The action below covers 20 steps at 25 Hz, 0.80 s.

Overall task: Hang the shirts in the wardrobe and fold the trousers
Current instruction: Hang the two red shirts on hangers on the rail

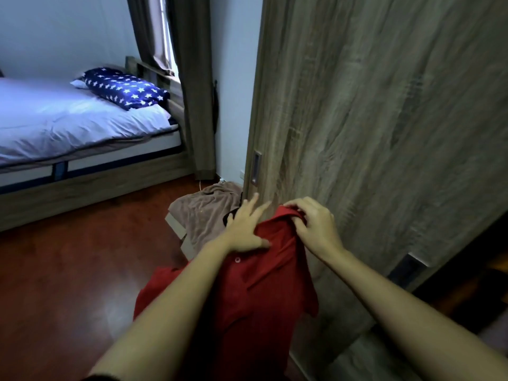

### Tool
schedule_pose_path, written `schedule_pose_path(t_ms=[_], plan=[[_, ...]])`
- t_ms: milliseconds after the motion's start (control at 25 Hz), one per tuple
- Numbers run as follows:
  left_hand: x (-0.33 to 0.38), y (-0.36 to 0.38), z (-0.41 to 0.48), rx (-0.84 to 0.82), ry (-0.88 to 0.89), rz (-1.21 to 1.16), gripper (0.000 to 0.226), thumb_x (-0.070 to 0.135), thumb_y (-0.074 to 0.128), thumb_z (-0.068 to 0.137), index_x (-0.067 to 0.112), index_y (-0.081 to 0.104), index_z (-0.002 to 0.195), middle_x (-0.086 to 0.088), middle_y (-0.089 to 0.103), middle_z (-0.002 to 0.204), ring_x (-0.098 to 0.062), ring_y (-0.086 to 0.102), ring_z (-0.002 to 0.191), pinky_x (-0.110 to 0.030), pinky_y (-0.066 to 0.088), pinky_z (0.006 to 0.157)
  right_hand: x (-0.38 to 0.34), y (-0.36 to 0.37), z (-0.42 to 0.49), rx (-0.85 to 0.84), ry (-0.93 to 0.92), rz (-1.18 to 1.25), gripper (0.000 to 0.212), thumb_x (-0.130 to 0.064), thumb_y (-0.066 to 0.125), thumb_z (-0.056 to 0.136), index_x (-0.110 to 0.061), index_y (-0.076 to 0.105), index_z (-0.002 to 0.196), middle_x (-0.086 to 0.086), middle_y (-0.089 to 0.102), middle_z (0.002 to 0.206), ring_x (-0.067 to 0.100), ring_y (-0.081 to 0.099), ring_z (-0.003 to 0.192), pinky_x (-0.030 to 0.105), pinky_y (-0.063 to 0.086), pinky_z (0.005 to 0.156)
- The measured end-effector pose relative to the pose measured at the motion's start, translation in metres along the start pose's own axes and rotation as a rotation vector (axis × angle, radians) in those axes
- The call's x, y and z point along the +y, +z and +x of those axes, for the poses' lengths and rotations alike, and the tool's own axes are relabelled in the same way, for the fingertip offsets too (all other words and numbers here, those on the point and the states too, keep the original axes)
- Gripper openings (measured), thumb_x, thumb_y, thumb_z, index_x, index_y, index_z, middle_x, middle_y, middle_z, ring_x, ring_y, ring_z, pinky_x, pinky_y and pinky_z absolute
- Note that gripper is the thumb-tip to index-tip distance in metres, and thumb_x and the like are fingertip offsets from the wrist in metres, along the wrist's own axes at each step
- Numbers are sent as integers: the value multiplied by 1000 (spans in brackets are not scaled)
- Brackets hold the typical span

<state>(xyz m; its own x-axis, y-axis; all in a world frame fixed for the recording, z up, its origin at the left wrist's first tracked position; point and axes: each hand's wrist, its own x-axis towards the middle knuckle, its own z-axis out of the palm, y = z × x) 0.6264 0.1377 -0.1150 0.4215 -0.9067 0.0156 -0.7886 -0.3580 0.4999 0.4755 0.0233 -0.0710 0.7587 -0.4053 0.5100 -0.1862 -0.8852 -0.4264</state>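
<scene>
Far left of the frame: bed (68,125) with star-print pillow (126,89), well apart from the work. Then a curtain (198,105) hanging to the floor (68,270).

Low centre-left: brown cloth (209,213) draped over a cardboard box (187,243), just beside the foot of the wardrobe.

Centre: left hand (244,229) spread wide, fingers straight, thumb pressing into the shoulder of the red shirt (261,292). Black shape (229,215) under that hand, perhaps a hanger; too hidden to tell.

Shirt held up in mid-air before the wardrobe door (371,119), body hanging limp between the forearms.

Right of it: right hand (313,226) curled, pinching the bunched collar.

Probably light, soft and floppy in handling, with no shape of its own and no risk of breaking. Best taken at collar and shoulder seams, as here. Elsewhere likely to sag and slide off a hanger.

Door face close behind the hands, recessed handle (256,167) near its left edge. Dark opening (467,284) at lower right, probably the way in. Open floor to the left. Tight on the right, with box and cloth underfoot worth minding.
</scene>
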Motion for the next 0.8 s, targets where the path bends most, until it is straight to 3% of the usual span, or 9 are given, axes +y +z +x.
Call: schedule_pose_path(t_ms=[80, 160, 200, 280, 400, 480, 560, 680, 800], plan=[[7, -11, 11, -135, 140, 151, 54, 49, 65, 80, 17, 55, 123, -9, 51, 135, -27, 43, 127, -56, 30, 105, -3, -16, -13, 29, -46, -20, 31, -3, 59, 75, -21, 63, 100, -3, 62, 99, 17, 62, 91, 36, 53, 76], [15, -28, 6, 21, 243, 262, 44, 55, 58, 83, 12, 61, 93, -13, 67, 97, -32, 61, 95, -42, 46, 81, -8, -33, -26, 27, -89, -128, 32, 0, 61, 70, -21, 59, 95, -1, 56, 105, 19, 60, 92, 36, 54, 68], [14, -36, 1, 165, 291, 297, 46, 58, 54, 84, 12, 57, 85, -13, 67, 87, -32, 62, 85, -39, 44, 72, -12, -42, -33, 2, -136, -193, 30, 0, 64, 68, -21, 58, 88, -1, 51, 110, 19, 57, 94, 36, 54, 61], [8, -53, -17, 332, 314, 433, 51, 65, 43, 82, 15, 56, 83, -7, 67, 83, -28, 62, 82, -37, 37, 72, -21, -62, -40, -78, -190, -294, 23, -3, 70, 64, -21, 64, 76, -2, 47, 120, 20, 50, 101, 36, 51, 54], [-13, -66, -47, 278, 139, 616, 33, 49, 47, 90, 22, 58, 107, 3, 64, 108, -20, 56, 106, -36, 28, 80, -28, -98, -32, -146, -18, -448, 30, -2, 63, 71, -23, 75, 89, 3, 50, 128, 28, 48, 108, 41, 53, 75], [-10, -83, -67, 217, 81, 472, 23, 21, 57, 88, 19, 59, 111, -1, 62, 113, -23, 56, 111, -34, 32, 79, -27, -126, -36, -168, 83, -524, 37, -2, 57, 74, -23, 73, 100, 5, 53, 125, 31, 52, 109, 38, 49, 87], [16, -112, -85, 239, 149, 122, 32, -2, 60, 74, 15, 66, 100, -10, 65, 103, -27, 61, 99, -33, 44, 80, -32, -154, -48, -195, 157, -546, 39, -3, 57, 74, -24, 72, 104, 6, 58, 119, 31, 56, 110, 35, 47, 89], [84, -149, -105, 440, 182, -322, 27, 1, 58, 62, 22, 65, 77, -10, 63, 77, -19, 58, 67, -27, 47, 64, -49, -208, -61, -160, 283, -539, 38, -8, 61, 76, -24, 70, 109, 4, 65, 118, 28, 56, 114, 31, 44, 93], [139, -146, -102, 459, -35, -572, 22, -5, 57, 66, 16, 57, 61, 7, 51, 39, -5, 42, 34, -11, 30, 35, -53, -270, -80, -119, 354, -511, 29, -18, 67, 75, -30, 73, 100, -1, 70, 110, 22, 60, 108, 27, 45, 86]])
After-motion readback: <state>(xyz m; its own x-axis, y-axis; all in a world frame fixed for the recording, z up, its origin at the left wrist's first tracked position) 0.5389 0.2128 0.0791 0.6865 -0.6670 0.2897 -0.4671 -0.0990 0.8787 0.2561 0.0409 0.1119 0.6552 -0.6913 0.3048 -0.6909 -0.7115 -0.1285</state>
